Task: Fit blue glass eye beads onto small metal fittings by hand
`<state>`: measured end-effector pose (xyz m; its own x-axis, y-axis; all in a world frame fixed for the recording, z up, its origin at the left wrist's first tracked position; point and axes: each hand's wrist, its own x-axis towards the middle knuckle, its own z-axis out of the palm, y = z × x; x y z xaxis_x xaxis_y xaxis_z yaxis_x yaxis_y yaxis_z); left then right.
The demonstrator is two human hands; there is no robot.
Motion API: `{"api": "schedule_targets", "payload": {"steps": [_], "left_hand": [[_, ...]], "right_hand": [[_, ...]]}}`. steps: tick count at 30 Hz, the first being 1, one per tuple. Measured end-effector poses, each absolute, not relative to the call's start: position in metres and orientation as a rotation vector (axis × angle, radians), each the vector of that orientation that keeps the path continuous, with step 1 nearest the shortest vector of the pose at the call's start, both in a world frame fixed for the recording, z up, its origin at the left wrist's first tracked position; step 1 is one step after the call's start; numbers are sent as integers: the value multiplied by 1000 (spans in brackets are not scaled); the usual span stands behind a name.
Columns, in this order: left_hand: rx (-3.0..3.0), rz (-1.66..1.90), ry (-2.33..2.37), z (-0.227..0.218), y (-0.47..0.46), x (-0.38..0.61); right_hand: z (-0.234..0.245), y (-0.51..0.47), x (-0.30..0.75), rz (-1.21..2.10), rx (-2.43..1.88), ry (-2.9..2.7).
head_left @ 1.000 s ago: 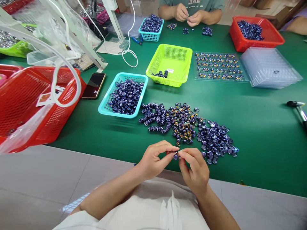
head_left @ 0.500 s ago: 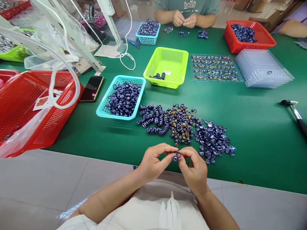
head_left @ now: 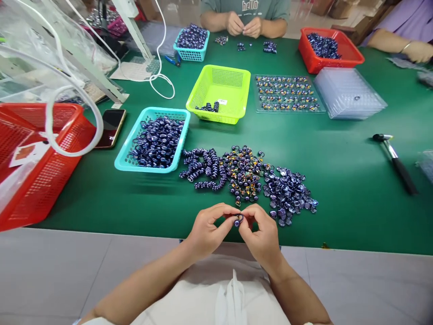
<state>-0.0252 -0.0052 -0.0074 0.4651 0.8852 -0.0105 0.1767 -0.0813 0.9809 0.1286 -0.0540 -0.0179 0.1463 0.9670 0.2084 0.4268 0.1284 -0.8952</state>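
Note:
A small dark blue ring (head_left: 238, 221) with a rounded shiny top is pinched between both hands near the table's front edge. My left hand (head_left: 209, 229) is closed on its left side with thumb and forefinger. On the other side, my right hand (head_left: 261, 232) grips the same ring with its fingertips, which partly cover it. Just beyond the hands lies a pile of rings with orange-gold pieces (head_left: 245, 176). To its left are rows of stacked dark rings (head_left: 208, 164), and to its right a heap of flat dark blue pieces (head_left: 289, 194).
A blue basket (head_left: 122, 163) of dark rings stands left, with a green basket (head_left: 233, 81) behind it. A red basket (head_left: 57, 180) and a phone (head_left: 111, 126) are farther left. A clear tray (head_left: 289, 110) and a hammer (head_left: 394, 158) lie right. A co-worker's hands (head_left: 244, 25) are opposite.
The camera view has turned slightly right, so the table's things appear farther left. Both hands still hold the ring, and my right fingers have shifted a little around it.

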Motion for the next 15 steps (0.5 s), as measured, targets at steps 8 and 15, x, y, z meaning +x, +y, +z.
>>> {"api": "schedule_targets", "payload": {"steps": [8,15], "left_hand": [[1076,709,1043,-11,4,-25],[711,718,963,-11,12,-15]], "right_hand": [[-10,-59,211,308,-1679,-1697],[-22,-53,230,7,-1777,-2076]]}}
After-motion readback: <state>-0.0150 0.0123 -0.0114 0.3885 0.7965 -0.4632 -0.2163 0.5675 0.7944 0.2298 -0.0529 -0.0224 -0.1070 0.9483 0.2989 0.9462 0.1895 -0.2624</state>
